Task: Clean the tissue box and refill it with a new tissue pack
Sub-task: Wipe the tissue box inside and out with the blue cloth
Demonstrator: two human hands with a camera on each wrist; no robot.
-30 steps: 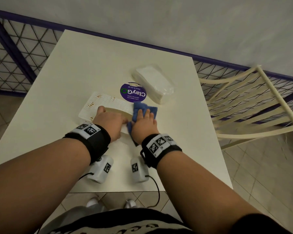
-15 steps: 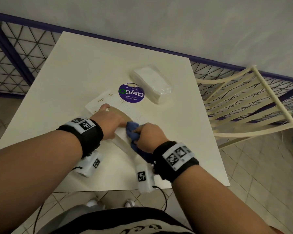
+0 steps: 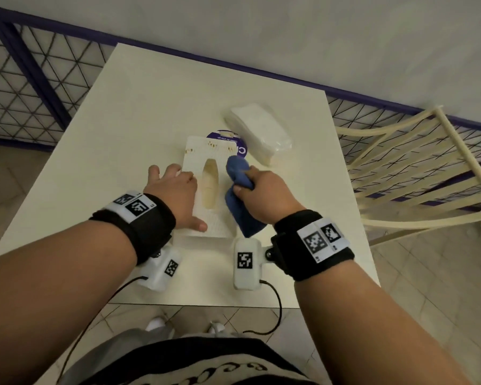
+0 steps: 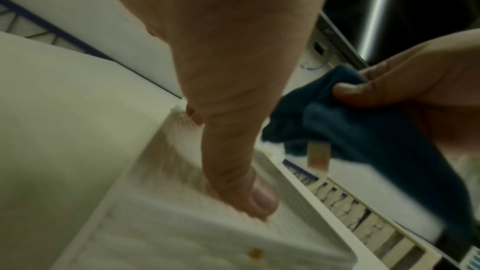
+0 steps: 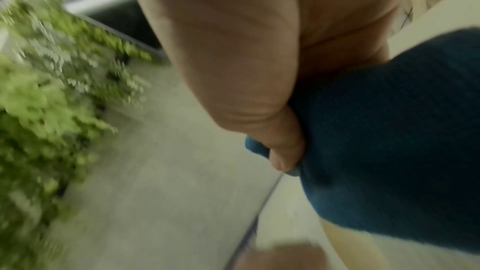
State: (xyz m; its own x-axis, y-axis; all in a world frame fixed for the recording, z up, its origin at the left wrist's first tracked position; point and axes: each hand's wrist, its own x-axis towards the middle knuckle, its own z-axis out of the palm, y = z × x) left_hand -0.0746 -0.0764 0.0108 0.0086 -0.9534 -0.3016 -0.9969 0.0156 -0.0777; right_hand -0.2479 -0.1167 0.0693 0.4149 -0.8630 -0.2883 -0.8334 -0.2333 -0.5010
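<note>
A white woven-look tissue box (image 3: 200, 151) lies flat on the cream table (image 3: 139, 112), its oval slot facing up. My left hand (image 3: 175, 195) lies flat on the box's left side; the thumb (image 4: 233, 188) presses the ribbed top. My right hand (image 3: 264, 193) grips a bunched blue cloth (image 3: 238, 173) just right of the slot, with the cloth (image 5: 389, 130) filling the palm. A clear-wrapped white tissue pack (image 3: 257, 132) rests behind the box to the right.
A round purple sticker (image 3: 240, 147) on the table peeks out from behind the box. A cream slatted chair (image 3: 417, 173) stands to the right. Purple-framed wire fencing (image 3: 25, 87) runs behind the table. Blurred green foliage (image 5: 52, 110) shows in the right wrist view.
The box has turned from slanted to lengthwise away from me. My right hand went from flat on the cloth to gripping it bunched, beside the slot. My left hand has spread flat.
</note>
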